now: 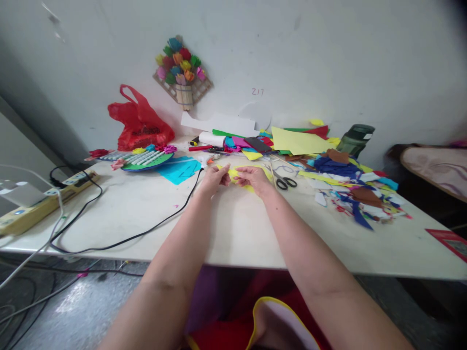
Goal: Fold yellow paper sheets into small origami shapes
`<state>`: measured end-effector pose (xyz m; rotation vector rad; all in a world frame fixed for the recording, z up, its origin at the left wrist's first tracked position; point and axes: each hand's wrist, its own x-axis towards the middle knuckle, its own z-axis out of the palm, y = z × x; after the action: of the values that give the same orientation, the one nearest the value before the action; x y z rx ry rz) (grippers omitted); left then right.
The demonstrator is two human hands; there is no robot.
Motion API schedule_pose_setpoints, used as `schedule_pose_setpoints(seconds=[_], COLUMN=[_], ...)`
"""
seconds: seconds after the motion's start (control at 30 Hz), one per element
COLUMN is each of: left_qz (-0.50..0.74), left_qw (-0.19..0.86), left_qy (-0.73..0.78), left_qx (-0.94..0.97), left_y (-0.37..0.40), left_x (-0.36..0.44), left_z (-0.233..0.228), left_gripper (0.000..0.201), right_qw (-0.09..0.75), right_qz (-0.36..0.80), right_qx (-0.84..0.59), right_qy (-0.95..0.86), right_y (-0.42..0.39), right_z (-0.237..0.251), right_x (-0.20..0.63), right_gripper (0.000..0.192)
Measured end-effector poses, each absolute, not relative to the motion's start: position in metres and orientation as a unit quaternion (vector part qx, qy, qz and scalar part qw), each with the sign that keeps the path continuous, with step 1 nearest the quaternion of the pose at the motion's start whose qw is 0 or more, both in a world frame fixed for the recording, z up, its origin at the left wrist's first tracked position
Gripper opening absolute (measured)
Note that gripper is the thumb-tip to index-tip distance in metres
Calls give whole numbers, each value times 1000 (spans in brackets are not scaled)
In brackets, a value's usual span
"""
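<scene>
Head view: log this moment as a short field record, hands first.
left hand: pinches the yellow paper piece
right hand: grips the same piece from the other side
scissors: lie flat on the table, just right of the hands
paper scraps: heaped at right
cyan sheet: left of the hands
black cable: runs across the table
red bag: by the wall

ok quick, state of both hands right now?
Left hand: closed, pinching the left end of the yellow paper piece.
Right hand: closed, pinching the same yellow paper piece from the right.
</scene>
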<state>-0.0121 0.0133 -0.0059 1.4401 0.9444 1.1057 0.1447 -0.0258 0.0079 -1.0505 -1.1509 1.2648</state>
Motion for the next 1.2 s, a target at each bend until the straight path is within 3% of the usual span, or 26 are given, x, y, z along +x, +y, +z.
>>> schedule_pose_setpoints(seconds=[0.47, 0.9, 1.2], left_qz=[423, 416, 404], left_qw=[477, 568, 548], left_qy=[373, 421, 411], left_qx=[674, 572, 606], left_y=[5, 2, 2], left_x=[-9, -6, -7], left_z=[-2, 1, 0], left_gripper=[39, 32, 37], right_qw=[449, 448, 454], right_qz=[505, 437, 460], right_qx=[-475, -507, -469], right_qy=[-563, -593, -602], right_y=[-25, -23, -23], right_z=[3, 2, 1], right_x=[146, 141, 144], right_gripper=[24, 13, 17])
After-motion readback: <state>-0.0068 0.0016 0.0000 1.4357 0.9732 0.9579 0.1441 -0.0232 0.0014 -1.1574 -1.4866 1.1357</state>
